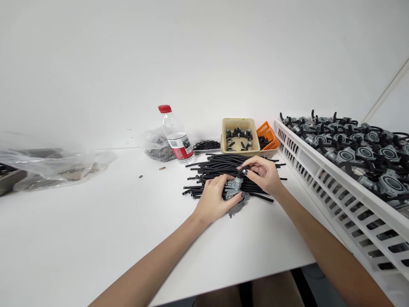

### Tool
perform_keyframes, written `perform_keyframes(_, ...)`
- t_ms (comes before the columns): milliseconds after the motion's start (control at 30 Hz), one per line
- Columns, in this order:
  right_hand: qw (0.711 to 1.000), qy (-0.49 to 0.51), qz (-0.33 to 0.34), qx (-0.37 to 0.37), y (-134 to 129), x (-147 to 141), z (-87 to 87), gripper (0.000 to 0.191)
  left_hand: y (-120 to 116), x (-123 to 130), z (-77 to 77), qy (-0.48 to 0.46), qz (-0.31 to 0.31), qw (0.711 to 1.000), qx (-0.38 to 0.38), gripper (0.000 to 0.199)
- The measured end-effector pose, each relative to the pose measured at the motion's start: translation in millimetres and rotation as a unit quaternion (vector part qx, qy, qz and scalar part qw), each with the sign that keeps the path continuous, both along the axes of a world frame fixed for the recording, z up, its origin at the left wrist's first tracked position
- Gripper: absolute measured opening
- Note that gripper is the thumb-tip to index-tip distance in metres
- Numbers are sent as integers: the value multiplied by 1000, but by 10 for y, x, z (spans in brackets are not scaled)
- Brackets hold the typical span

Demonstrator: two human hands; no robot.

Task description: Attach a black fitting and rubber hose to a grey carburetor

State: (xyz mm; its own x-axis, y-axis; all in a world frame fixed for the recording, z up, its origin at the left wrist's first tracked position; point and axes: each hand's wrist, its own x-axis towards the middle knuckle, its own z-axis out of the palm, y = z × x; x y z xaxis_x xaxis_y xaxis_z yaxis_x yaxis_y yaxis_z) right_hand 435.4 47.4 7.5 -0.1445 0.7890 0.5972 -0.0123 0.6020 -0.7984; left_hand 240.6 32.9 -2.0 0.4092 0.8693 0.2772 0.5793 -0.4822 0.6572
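Carburetor [234, 187]: grey die-cast metal, at the near edge of the hose pile, with its round flange [237, 209] showing below the hands. Fingers hide much of the body.

Left hand [212, 200]: curled closed around the body. Right hand [262, 172]: partly closed, thumb and forefinger [244, 171] pinching a short black stub [240, 174] at the carburetor's top; hose end or fitting is hard to make out.

Black rubber hoses [217, 168]: cut lengths in a loose pile under and behind the hands, on a white table [96, 230]. The table's near edge runs beneath the forearms.

White plastic crate [306, 160]: at right, cut off by the frame, packed with assembled carburetors [367, 149] with black hoses.

Beige tray [239, 123]: upper centre, holding dark and metal fittings [239, 138]. Orange basket [267, 132]: just behind it, its dark contents hard to identify.

Metal tray [206, 151]: holds black rubber rings [206, 145]. Red-capped plastic bottle [175, 134]: lying tilted against a clear bag of small dark parts [158, 149].

Clear plastic bag [54, 168]: far left, cut off by the frame, its contents blurred.
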Motion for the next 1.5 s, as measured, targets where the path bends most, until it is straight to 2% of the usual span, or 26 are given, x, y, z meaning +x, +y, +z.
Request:
perform_keyframes(267, 998, -27, -46, 18, -47, -26, 62, 10, 3, -6, 5, 2, -5, 1000, 2, 47)
perform_keyframes(400, 998, -20, -66, -4, -42, -64, 67, 9, 10, -11, 6, 6, -6, 1000, 1, 47)
perform_keyframes(533, 995, -4, -95, -35, -38, -125, 56, 18, 14, -9, -13, 8, -4, 1000, 5, 47)
perform_keyframes(667, 995, -16, -98, -31, -62, -181, 72, 24, 2, -7, -21, 11, -8, 1000, 20, 48)
perform_keyframes(800, 995, -19, -97, -28, -78, -217, 99, 23, -12, -4, -6, 21, -16, 999, 29, 48)
perform_keyframes(933, 991, 17, -63, -115, -61, -228, 108, 22, -4, 0, -7, 24, -20, 999, 41, 48)
perform_keyframes(1033, 979, 46, -51, -190, -29, -223, 98, 28, 4, 0, -23, 22, -20, 999, 43, 46)
perform_keyframes(1200, 966, 74, -68, -237, 39, -168, 82, 39, 1, -6, -28, 20, -16, 999, 40, 43)
perform_keyframes(1400, 971, 70, -130, -189, 29, -77, 82, 44, 19, -2, -11, 7, 3, 1000, 23, 38)
perform_keyframes(1500, 980, 43, -160, -107, -59, -108, 99, 41, 24, -6, -14, 10, 2, 1000, 24, 38)
